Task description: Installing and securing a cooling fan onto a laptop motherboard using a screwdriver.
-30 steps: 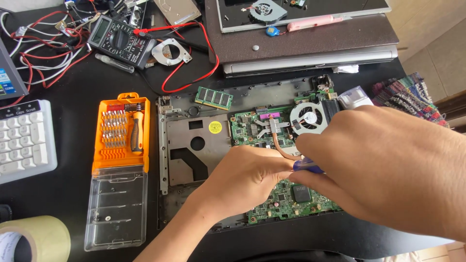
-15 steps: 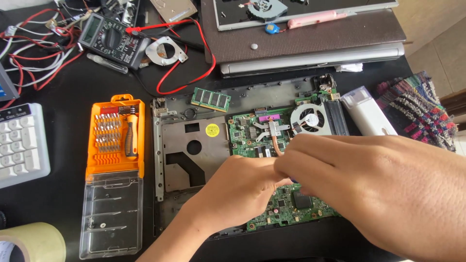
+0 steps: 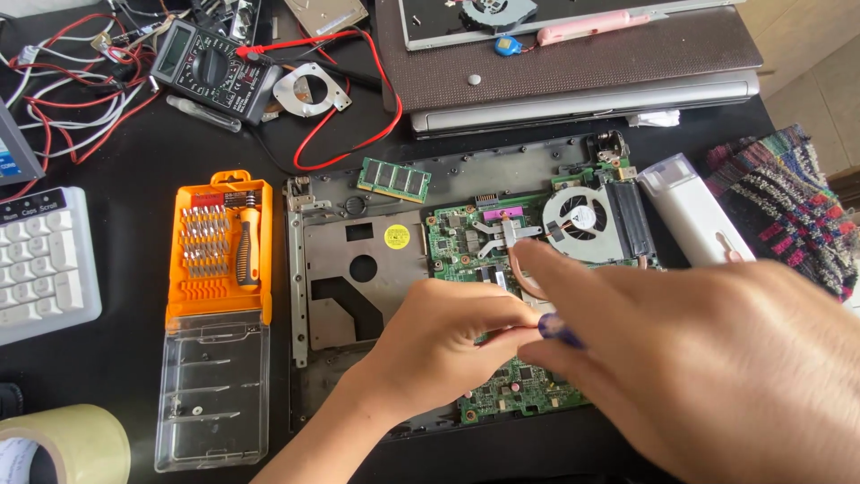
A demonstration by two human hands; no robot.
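Note:
An opened laptop base (image 3: 322, 296) lies on the black table, its green motherboard (image 3: 457, 242) and round cooling fan (image 3: 582, 220) exposed. Both my hands hover over the board's lower middle. My right hand (image 3: 717, 358) pinches a small screwdriver with a blue handle (image 3: 560, 332), tip down toward the board. My left hand (image 3: 439, 345) comes in from below, its fingers closed around the screwdriver's shaft close to the board. The tip and the screw under it are hidden by my fingers.
An orange screwdriver bit case (image 3: 222, 246) with its clear lid (image 3: 213, 390) folded open lies left of the laptop. A loose memory stick (image 3: 394, 179), a multimeter (image 3: 210, 70) with red leads, a closed laptop (image 3: 582, 72), a white keypad (image 3: 40, 260) and a tape roll (image 3: 63, 444) surround it.
The view has shifted slightly. My hands stay over the motherboard, with the blue screwdriver handle showing between them again after being covered half a second ago.

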